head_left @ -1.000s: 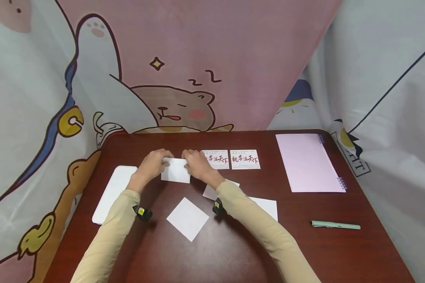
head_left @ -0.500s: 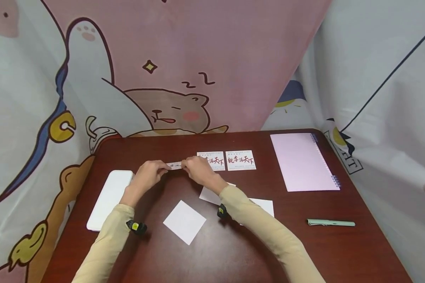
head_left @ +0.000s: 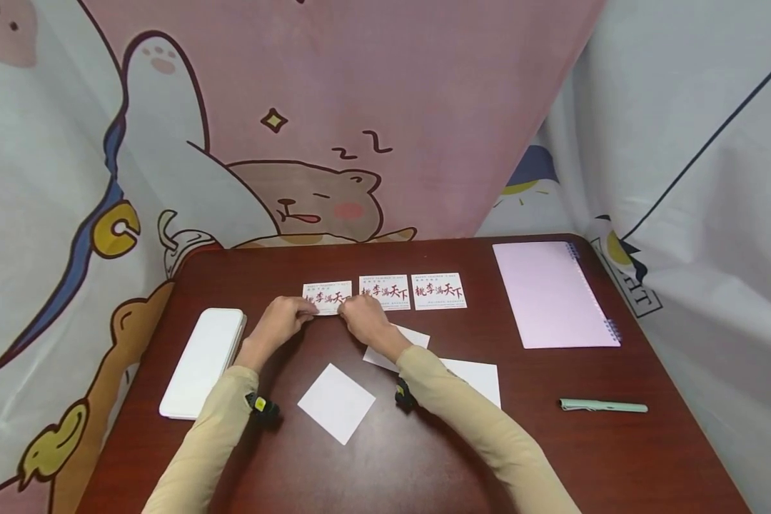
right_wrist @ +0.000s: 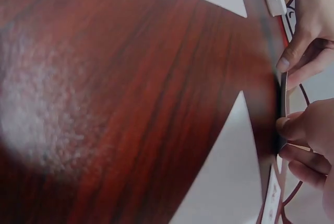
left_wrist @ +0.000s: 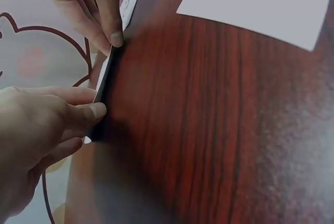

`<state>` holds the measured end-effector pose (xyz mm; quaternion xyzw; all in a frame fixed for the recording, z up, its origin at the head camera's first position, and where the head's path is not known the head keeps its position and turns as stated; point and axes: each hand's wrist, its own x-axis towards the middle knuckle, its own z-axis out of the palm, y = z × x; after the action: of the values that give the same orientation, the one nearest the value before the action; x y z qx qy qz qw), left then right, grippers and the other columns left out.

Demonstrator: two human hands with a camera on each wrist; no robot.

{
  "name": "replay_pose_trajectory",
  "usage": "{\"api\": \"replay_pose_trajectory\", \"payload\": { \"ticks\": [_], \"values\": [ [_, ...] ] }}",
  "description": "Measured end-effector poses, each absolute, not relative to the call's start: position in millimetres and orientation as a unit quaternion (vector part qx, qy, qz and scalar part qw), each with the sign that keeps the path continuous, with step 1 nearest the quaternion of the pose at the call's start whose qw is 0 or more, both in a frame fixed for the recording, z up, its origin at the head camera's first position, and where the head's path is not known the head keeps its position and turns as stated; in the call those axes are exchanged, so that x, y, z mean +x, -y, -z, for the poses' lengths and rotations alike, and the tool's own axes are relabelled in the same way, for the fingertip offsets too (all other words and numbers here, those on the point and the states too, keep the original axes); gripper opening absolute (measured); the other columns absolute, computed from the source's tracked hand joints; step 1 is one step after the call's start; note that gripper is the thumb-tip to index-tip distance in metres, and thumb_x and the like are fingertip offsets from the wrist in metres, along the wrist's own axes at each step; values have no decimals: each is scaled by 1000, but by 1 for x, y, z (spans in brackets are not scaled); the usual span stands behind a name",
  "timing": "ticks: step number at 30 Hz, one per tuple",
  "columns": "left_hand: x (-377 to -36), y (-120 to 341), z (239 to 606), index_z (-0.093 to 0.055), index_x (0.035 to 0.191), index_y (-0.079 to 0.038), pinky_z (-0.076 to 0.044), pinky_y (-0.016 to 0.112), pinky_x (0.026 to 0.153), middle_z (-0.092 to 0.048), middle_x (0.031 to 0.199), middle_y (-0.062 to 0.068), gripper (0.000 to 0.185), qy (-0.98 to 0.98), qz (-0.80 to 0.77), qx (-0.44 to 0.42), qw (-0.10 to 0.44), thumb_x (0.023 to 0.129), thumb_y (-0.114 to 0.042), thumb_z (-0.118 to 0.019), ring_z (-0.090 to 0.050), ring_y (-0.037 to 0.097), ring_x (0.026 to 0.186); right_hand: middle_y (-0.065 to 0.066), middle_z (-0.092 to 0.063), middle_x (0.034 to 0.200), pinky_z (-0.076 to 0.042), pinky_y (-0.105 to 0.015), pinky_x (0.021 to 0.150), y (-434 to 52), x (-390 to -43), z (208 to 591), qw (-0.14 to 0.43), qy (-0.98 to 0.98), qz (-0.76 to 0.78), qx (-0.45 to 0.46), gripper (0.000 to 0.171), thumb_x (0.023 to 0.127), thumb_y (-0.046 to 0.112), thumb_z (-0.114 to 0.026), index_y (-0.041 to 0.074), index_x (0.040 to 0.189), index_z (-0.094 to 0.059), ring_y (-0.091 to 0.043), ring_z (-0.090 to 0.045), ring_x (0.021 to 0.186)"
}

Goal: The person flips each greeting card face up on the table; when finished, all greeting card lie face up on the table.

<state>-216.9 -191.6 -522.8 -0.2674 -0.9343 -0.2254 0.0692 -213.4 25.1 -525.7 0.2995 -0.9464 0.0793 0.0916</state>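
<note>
Both hands pinch the near edge of a white card [head_left: 326,294] printed with red characters, close over the table at the left end of a row. My left hand [head_left: 281,318] grips its left corner, thumb on the near side in the left wrist view. My right hand [head_left: 365,318] holds the right corner and covers part of the neighbouring card. Two matching printed cards, the middle card [head_left: 388,289] and the right card [head_left: 439,291], lie face up to the right. In the right wrist view the pinched card [right_wrist: 284,96] shows nearly edge-on.
A blank white card [head_left: 337,404] lies turned diagonally in front. Two more blank pieces, a small card [head_left: 413,337] and a larger white sheet [head_left: 478,378], sit partly under the right forearm. A white case [head_left: 202,364] is left; a pink notebook [head_left: 555,296] and green pen [head_left: 602,405] are right.
The held card has swung from blank side showing, through nearly edge-on, to printed side up in line with the other two. Both hands have moved slightly nearer the body.
</note>
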Motion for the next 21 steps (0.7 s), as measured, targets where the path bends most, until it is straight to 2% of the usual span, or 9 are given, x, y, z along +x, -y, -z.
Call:
{"api": "replay_pose_trajectory", "payload": {
  "ticks": [3, 10, 21],
  "values": [
    [-221, 190, 525, -81, 95, -6, -59, 42, 89, -79, 98, 7, 13, 933, 232, -266, 67, 86, 2, -76, -75, 25, 98, 1, -77, 82, -58, -38, 76, -25, -216, 529, 90, 949, -77, 292, 18, 94, 10, -66, 17, 84, -79, -19, -73, 78],
    [-226, 188, 529, -81, 97, -5, -57, 43, 94, -79, 101, 9, 14, 935, 238, -254, 66, 87, 3, -75, -74, 28, 102, 1, -75, 79, -59, -37, 69, -27, -222, 534, 97, 948, -81, 292, 20, 93, 8, -67, 17, 78, -76, -22, -72, 75],
    [-225, 185, 529, -81, 95, -3, -57, 43, 95, -78, 102, 11, 13, 933, 245, -254, 70, 86, 4, -75, -74, 29, 103, 0, -75, 77, -58, -39, 71, -29, -223, 534, 95, 948, -93, 288, 24, 94, 11, -67, 16, 72, -73, -24, -72, 75]
  ]
}}
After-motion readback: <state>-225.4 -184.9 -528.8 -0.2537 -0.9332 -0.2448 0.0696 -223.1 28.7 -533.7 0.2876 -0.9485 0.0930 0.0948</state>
